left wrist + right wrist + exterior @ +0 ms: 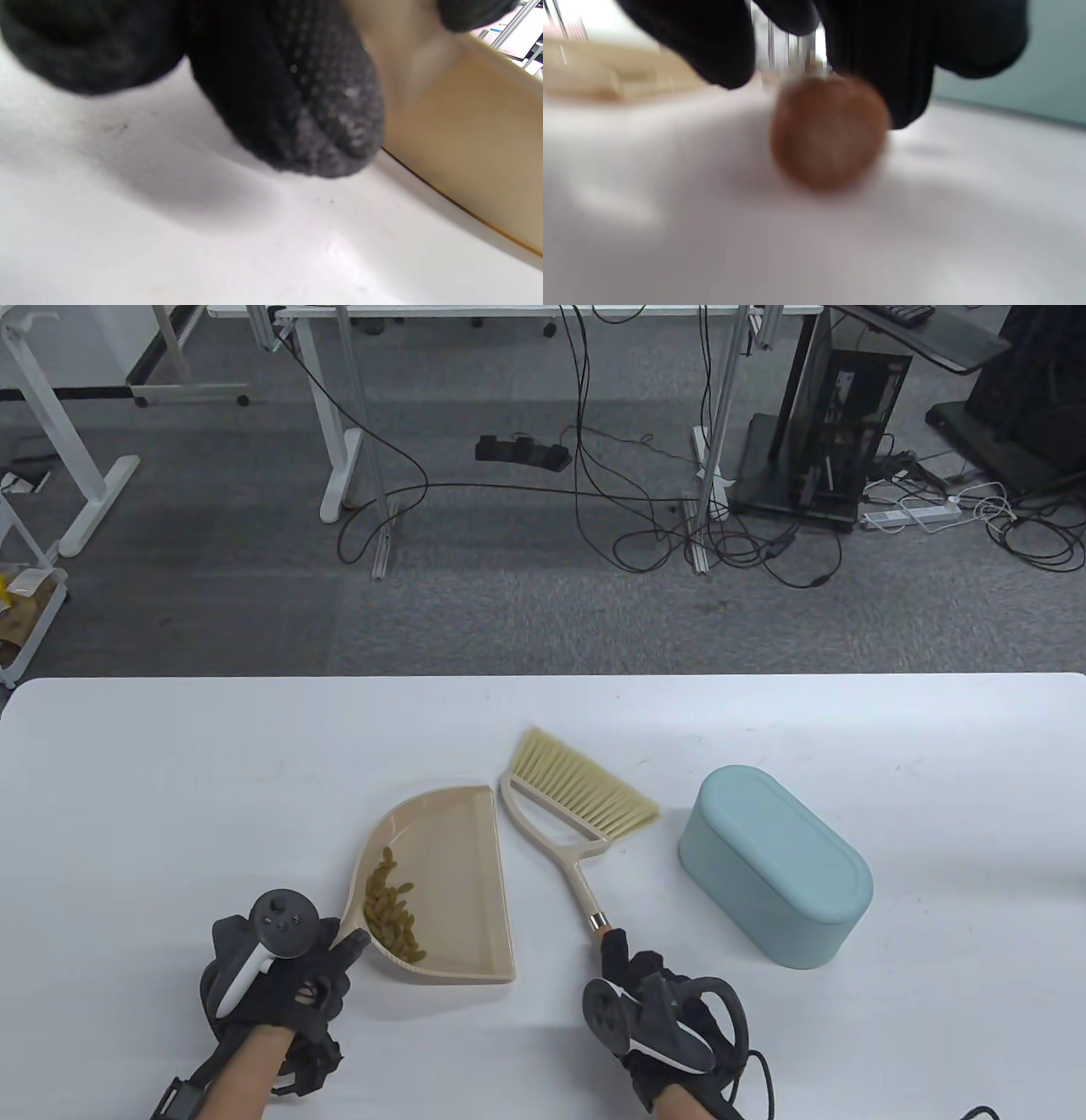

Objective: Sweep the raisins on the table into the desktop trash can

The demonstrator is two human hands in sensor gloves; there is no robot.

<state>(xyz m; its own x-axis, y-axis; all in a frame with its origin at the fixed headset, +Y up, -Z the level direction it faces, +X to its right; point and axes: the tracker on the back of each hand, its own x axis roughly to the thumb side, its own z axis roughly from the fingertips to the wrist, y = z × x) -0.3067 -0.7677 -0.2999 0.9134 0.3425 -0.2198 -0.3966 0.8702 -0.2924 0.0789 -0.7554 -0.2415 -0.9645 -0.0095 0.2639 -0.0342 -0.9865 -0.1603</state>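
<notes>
A beige dustpan (458, 857) lies on the white table (170, 780) with a pile of raisins (392, 909) in its left part. My left hand (280, 976) grips the pan's handle end; in the left wrist view a gloved fingertip (297, 106) presses against the pan's beige wall (466, 148). A beige brush (577, 802) lies right of the pan, bristles pointing away. My right hand (653, 1010) holds its brown wooden handle end (829, 131) between the fingers. The light blue desktop trash can (774, 875) stands to the right, lid closed.
The table's far edge (543, 676) runs across the middle of the view, with grey carpet, desk legs and cables beyond. Bare white tabletop lies left of the pan and right of the can.
</notes>
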